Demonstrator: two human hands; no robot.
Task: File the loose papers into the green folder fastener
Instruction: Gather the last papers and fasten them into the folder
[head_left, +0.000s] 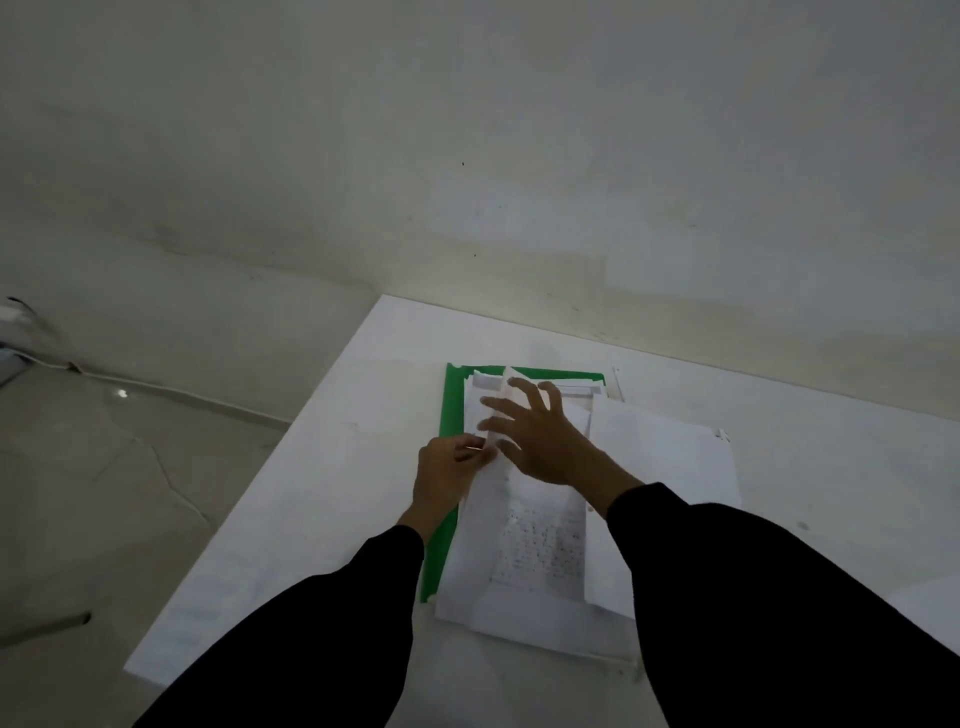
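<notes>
One sheaf of loose papers (519, 551) lying on the green folder (449, 415), centre frame, on a white table (363, 415).
We judge them light, limp, slippery and easily creased, best held at the left margin, where our left hand (447, 473) pinches their edge. Our right hand (540, 431) spreads straight-fingered over the upper part, gripping nothing. A second sheaf (670, 467) overlaps at right, crowding the stack.

One green folder (451, 410); one table (337, 467); loose papers (540, 545), perhaps three.
</notes>
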